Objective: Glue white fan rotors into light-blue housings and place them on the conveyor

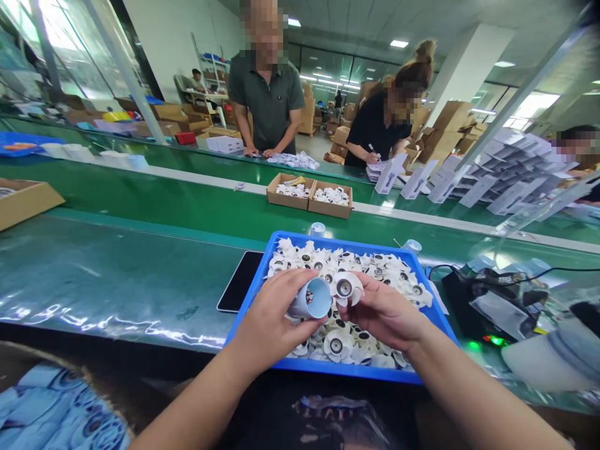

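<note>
My left hand point(276, 312) is closed round a light blue plastic cylinder housing point(319, 299), its open end turned toward me and some copper-coloured parts showing inside. Close beside it, my right hand point(387, 309) pinches a small white fan impeller point(345, 289) with a dark metal ring at its hub. The impeller and the housing are near each other at about the same height; whether they touch I cannot tell. Both hands are above a blue tray point(347, 373) heaped with white impellers point(337, 345) of the same sort.
A tablet point(240, 281) lies left of the tray. Blue cylinders point(317, 229) stand behind it. Two cardboard boxes point(330, 203) of white parts sit farther back. A black power unit point(462, 306) is at right. Blue housings point(60, 409) fill a sack at lower left. Two people work opposite.
</note>
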Demonstrator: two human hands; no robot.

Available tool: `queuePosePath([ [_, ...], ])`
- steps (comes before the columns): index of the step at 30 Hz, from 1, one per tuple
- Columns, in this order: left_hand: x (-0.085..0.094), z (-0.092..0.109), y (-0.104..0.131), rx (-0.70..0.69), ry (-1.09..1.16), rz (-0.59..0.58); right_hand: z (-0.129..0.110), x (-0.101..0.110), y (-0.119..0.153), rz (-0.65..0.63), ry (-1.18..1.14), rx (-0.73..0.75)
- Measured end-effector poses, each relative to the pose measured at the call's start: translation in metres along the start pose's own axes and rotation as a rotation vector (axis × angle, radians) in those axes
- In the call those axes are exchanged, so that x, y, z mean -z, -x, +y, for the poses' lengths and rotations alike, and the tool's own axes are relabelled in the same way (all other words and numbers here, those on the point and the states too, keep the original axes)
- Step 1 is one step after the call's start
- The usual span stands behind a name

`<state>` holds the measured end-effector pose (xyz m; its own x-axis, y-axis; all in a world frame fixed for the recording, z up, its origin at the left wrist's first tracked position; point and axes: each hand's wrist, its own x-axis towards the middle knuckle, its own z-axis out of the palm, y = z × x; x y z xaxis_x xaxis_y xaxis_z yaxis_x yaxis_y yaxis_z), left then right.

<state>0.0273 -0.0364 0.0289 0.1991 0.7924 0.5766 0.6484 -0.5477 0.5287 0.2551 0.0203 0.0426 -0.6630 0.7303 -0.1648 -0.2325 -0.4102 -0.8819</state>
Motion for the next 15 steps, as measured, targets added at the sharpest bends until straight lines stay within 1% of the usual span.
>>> queuePosePath([
  [2, 0.002, 0.007, -0.003, -0.046, -0.053, 0.005, -0.002, -0.002, 0.004, 0.016, 0.110, 0.073],
  [3, 0.003, 0.010, -0.005, -0.063, -0.075, 0.006, -0.004, -0.004, 0.007, 0.033, 0.246, 0.147],
  [7, 0.001, 0.020, -0.009, -0.133, -0.118, 0.005, -0.014, -0.023, 0.017, 0.096, 1.045, 0.545],
  [8, -0.001, 0.022, -0.009, -0.148, -0.126, 0.016, -0.016, -0.028, 0.017, 0.107, 1.182, 0.606],
  [9, -0.003, 0.025, -0.007, -0.158, -0.133, 0.031, -0.018, -0.033, 0.017, 0.110, 1.270, 0.638],
  [11, -0.007, 0.030, -0.003, -0.161, -0.135, 0.067, -0.018, -0.037, 0.015, 0.107, 1.326, 0.639],
  [13, -0.010, 0.034, 0.002, -0.164, -0.120, 0.076, -0.015, -0.036, 0.014, 0.108, 1.304, 0.603],
  [15, -0.010, 0.034, 0.000, -0.209, -0.085, 0.031, -0.010, -0.029, 0.018, 0.127, 1.247, 0.603],
])
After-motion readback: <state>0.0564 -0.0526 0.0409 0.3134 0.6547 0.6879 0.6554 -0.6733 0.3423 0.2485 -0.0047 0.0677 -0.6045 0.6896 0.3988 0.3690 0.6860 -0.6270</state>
